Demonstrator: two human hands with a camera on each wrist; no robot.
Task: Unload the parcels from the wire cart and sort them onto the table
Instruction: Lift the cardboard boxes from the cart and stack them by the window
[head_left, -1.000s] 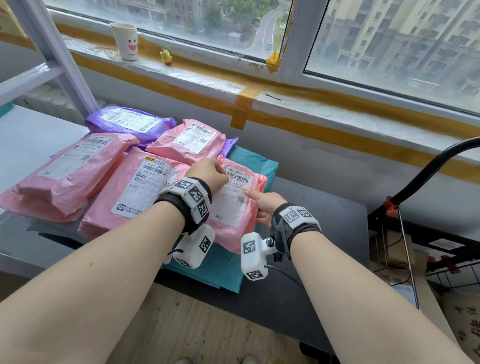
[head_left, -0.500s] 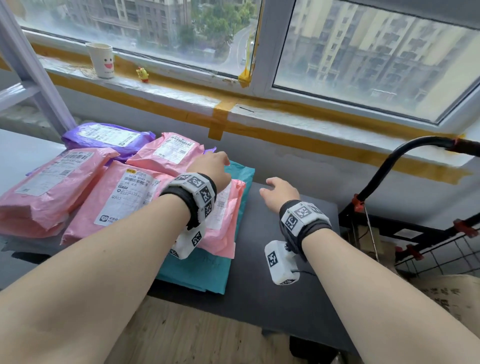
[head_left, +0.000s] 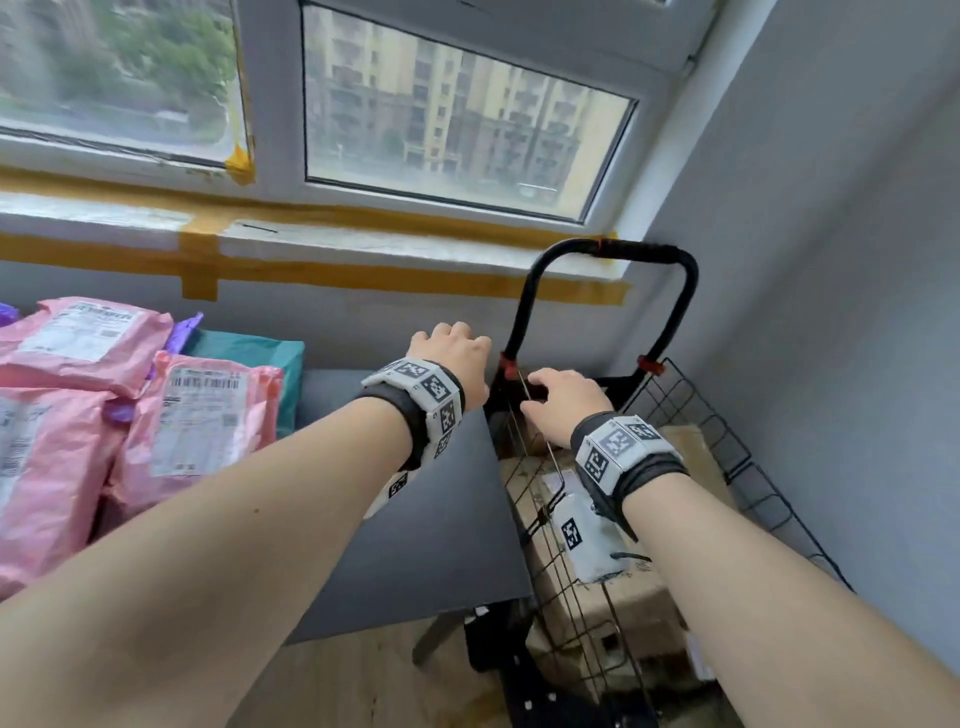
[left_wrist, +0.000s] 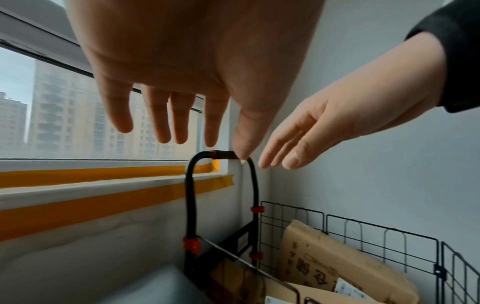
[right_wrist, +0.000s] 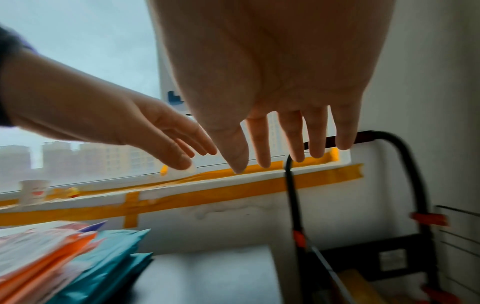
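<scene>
Your left hand (head_left: 453, 358): hanging over the right end of the tabletop (head_left: 441, 519), fingers (left_wrist: 161, 123) straight and spread, grip released, holding nothing.

Your right hand (head_left: 563, 402): reaching over the near rim of the wire cart (head_left: 727, 447), fingers (right_wrist: 293, 139) extended, grip released, touching nothing that you can confirm.

Wire cart: standing in the corner, just beside the tabletop's right edge, its black handle (head_left: 608, 249) rising near the window sill (head_left: 363, 244). Brown cardboard parcels (head_left: 623, 597) are lying inside it.

Sorted parcels: pink mailers (head_left: 202, 415) are lying on the tabletop's left part, over a teal mailer (head_left: 260, 353). Bare dark surface is showing between that stack and the cart.

View differences: the left wrist view is showing a tall flat carton (left_wrist: 337, 257) leaning against the cart's far wire wall; the right wrist view is showing a cup (right_wrist: 33, 191) on the sill, blurred.
</scene>
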